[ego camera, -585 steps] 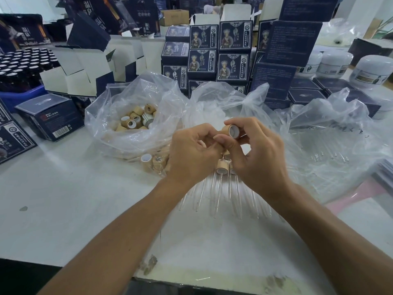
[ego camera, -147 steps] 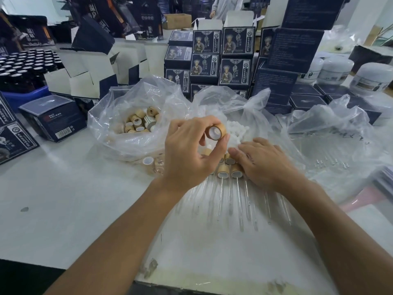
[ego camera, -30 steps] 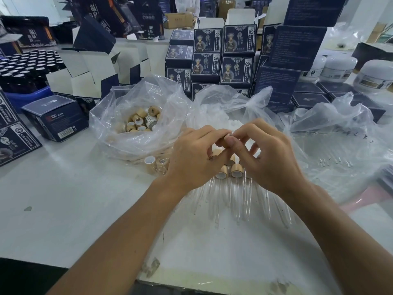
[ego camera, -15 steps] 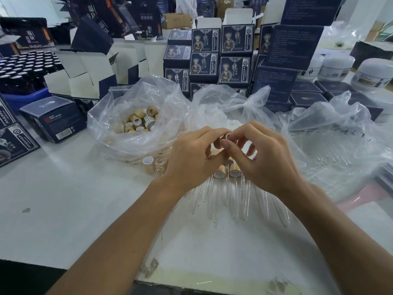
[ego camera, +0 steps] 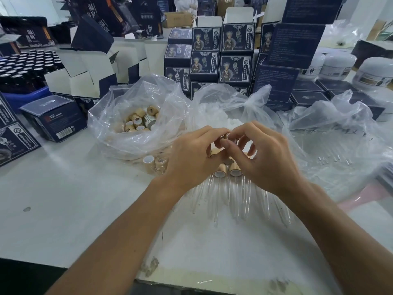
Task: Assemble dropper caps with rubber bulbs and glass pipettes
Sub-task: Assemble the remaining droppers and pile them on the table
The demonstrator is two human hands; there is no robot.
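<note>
Centre of frame: we see the left hand (ego camera: 191, 158) and the right hand (ego camera: 261, 154) meeting over the white table (ego camera: 63, 205), fingertips pinching one small tan cylindrical dropper cap (ego camera: 227, 136) between them. We judge it is held raised and close so a bulb can be pressed into it; the bulb itself is hidden by fingers. The cap's white-lined open end faces right and toward us, its short axis roughly level.

Just below the hands, finished droppers (ego camera: 220, 171) lie fanned, caps toward the hands, clear glass pipettes pointing at the lower edge, presumably laid flat to stop rolling.

Centre left, a clear plastic bag of loose tan caps (ego camera: 138, 122) sits open within reach. Behind the hands, a clear bag of white rubber bulbs (ego camera: 229, 116).
</note>
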